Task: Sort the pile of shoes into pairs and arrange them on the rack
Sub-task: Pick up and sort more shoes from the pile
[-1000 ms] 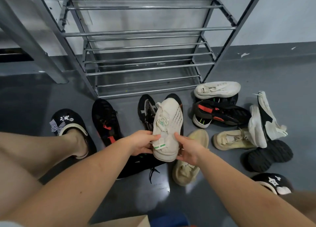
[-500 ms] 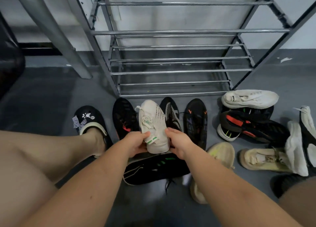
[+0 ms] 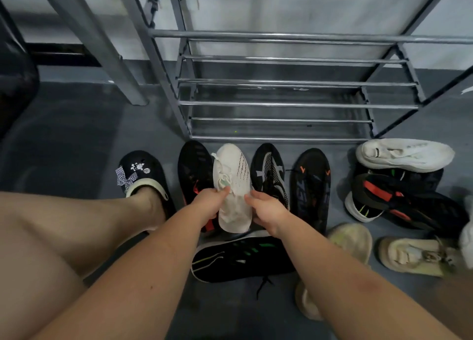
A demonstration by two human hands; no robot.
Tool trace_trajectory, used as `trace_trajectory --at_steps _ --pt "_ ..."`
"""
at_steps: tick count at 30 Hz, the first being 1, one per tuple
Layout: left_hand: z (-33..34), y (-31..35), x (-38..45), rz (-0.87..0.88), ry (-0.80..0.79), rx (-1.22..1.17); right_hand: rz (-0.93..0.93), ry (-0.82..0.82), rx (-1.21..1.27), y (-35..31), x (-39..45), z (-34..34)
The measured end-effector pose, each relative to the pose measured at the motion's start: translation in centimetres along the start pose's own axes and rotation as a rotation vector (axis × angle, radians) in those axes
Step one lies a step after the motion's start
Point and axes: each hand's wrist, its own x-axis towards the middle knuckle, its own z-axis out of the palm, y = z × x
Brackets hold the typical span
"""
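Rack point(image 3: 294, 105): metal rail shelving, open front facing the person, rails bare; its lowest front rail runs just beyond the toes of the shoe row. A bare strip of grey floor point(image 3: 76, 134) lies left of the rack, past a slanted metal post point(image 3: 102, 47).

White knit shoe point(image 3: 233, 186): held at the heel end, toe pointing toward the rack, between two black shoes of the row; whether its sole touches the floor cannot be told.

Row on the floor before the rack, left to right: black shoe with orange mark point(image 3: 193, 173), touching the white shoe's left side; black shoe with white mesh point(image 3: 270, 173), just beside it on the right; black shoe with orange chevrons point(image 3: 311, 186), near.

Black shoe with green stripes point(image 3: 240, 257): lying crosswise under both forearms, close behind the white shoe's heel.

Heap at right: white sneaker point(image 3: 404, 154) on top of a black-and-red shoe point(image 3: 399, 198); two cream shoes point(image 3: 414, 256) lower right, one partly hidden by the right forearm.

Black clog with checked bow point(image 3: 143, 175): worn on the person's foot, left of the row.

Left hand point(image 3: 208, 207): fingers curled on the white shoe's left side, thumb on top.

Right hand point(image 3: 267, 210): fingers curled on its right side, thumb on top. Both arms extended forward.
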Motion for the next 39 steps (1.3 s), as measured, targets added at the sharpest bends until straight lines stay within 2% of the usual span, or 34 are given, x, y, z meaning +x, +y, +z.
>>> trace_trajectory --at_steps 2,5,8,11,16,21,26,30,39 --pt "0.0 0.6 -0.2 0.115 0.135 0.174 -0.073 0.052 -0.175 0.1 -0.8 -0.4" --pt "0.5 0.6 -1.5 0.352 0.214 0.487 -0.207 0.117 -0.570 0.7 -2.4 -1.8" --pt "1.8 0.0 -2.8 0.554 0.195 0.968 -0.233 0.205 -0.918 2.1 -4.2 -4.1" --pt "4.2 0.2 -4.4 0.711 0.115 1.238 -0.231 0.292 -1.106 4.0 -6.5 -6.7" --pt "9.2 0.6 -6.7 0.888 -0.042 1.382 -0.116 0.357 -1.174 7.5 -9.9 -11.3" --pt "13.5 0.9 -8.8 0.986 -0.160 1.486 -0.010 0.416 -1.150 10.1 -13.0 -15.4" --pt "16.6 3.4 -9.7 1.112 -0.162 1.571 0.035 0.541 -1.111 10.5 -15.4 -19.7" --pt "19.5 6.7 -9.8 1.148 -0.128 1.628 0.073 0.640 -1.077 10.3 -17.0 -24.0" --pt "29.0 12.0 -11.2 1.210 -0.168 1.571 0.136 0.781 -1.088 12.2 -19.8 -33.3"
